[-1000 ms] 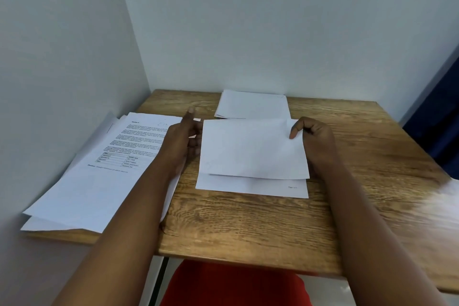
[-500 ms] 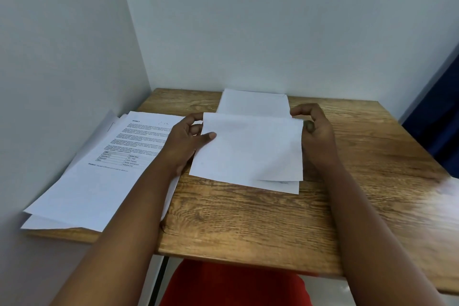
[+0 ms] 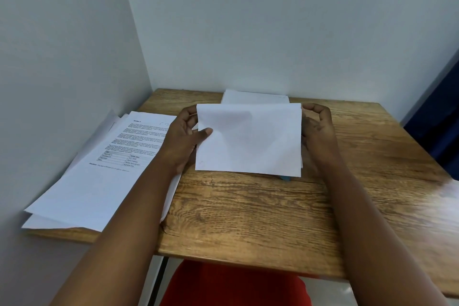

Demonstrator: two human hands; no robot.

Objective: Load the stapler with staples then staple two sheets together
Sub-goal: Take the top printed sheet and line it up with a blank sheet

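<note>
I hold white sheets of paper [image 3: 248, 139] upright on their lower edge on the wooden table [image 3: 248, 206], blank side toward me. My left hand [image 3: 186, 136] grips their left edge, thumb on the front. My right hand [image 3: 316, 129] pinches the right edge near the top corner. A small blue thing [image 3: 285, 177] peeks out under the sheets' lower right corner; what it is I cannot tell. No stapler is in sight.
A pile of printed pages [image 3: 104, 169] lies at the table's left, overhanging the front-left edge. Another white stack [image 3: 255, 97] lies behind the held sheets, by the back wall. Walls close the left and far sides. A red seat [image 3: 233, 285] shows below the table's near edge.
The sheets lay flat and staggered on the table; both hands have lifted them and stood them on their lower edge, now aligned.
</note>
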